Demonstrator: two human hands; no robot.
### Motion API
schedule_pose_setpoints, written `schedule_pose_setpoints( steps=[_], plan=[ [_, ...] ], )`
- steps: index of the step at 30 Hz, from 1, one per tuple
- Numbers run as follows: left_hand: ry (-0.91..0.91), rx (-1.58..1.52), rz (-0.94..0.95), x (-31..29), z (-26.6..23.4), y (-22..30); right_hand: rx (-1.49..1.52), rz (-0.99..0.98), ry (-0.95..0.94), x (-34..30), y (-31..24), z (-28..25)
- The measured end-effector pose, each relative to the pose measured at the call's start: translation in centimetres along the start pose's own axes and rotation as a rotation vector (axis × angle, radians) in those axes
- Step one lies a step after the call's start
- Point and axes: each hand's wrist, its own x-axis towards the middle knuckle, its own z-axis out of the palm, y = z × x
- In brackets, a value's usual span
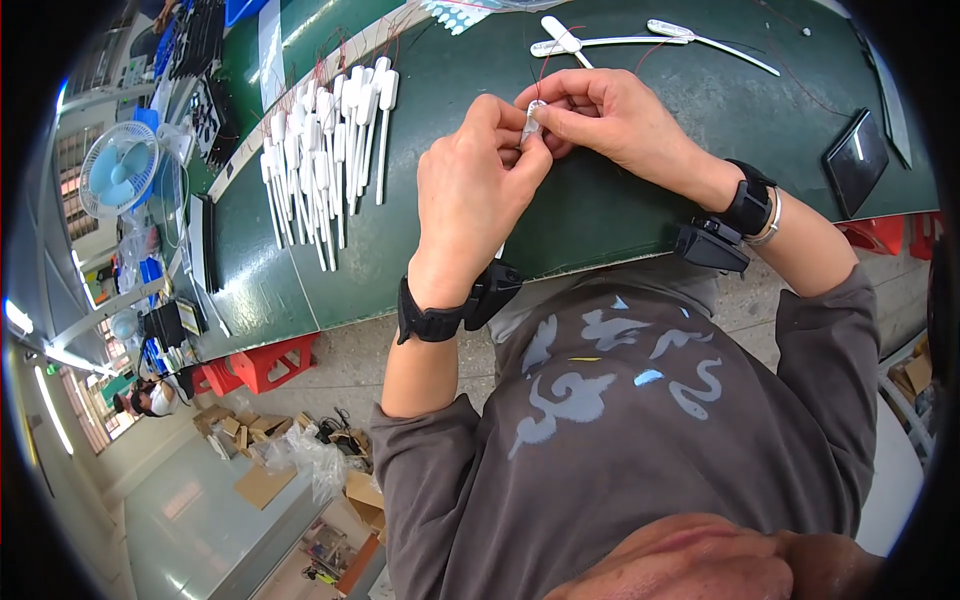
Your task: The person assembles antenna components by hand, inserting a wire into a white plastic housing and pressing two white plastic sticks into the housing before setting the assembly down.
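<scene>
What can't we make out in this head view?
White piece: head view, lower end covered by the left hand.
Right hand: head view, some fingertips hidden behind its own thumb.
White sticks: head view, exact count lost because they overlap.
Person at far left: head view, too small to tell what the hands do.

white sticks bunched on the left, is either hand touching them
No, the left hand and right hand are together at a white piece, apart from the bunched sticks.
</scene>
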Motion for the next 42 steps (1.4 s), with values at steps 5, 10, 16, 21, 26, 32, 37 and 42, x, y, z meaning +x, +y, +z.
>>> schedule_pose_setpoints(
  steps=[5, 10, 16, 21, 26, 32, 37, 42],
  plan=[
    [0.029, 0.107, 0.038, -0.1, 0.5, -0.1, -0.001, -0.068, 0.057, 0.0, 0.3, 0.4],
    [0.236, 0.171, 0.164, -1.1, 2.0, -0.4, 0.013, -0.032, 0.060, 0.3, -0.1, -0.3],
    [0.315, 0.188, 0.327, -1.3, 2.3, -1.0, 0.032, -0.017, 0.086, 0.2, -0.3, -0.2],
    [0.316, 0.235, 0.397, -1.4, 2.3, -1.8, 0.059, 0.009, 0.059, 0.2, -0.5, -0.3],
    [0.318, 0.067, 0.315, -1.6, 2.2, -1.8, 0.097, 0.041, 0.061, 0.2, -0.5, -0.6],
    [0.157, -0.466, -0.127, -1.8, 1.4, -1.0, 0.126, 0.031, 0.061, 0.2, -0.6, -0.6],
    [0.016, -0.644, -0.266, -1.2, 0.2, -0.9, 0.081, 0.044, 0.055, 0.1, -0.7, -0.7],
    [-0.180, -0.831, -0.386, -0.1, -0.9, -2.3, 0.059, 0.039, 0.039, 0.0, -0.8, -0.3]
  ],
)
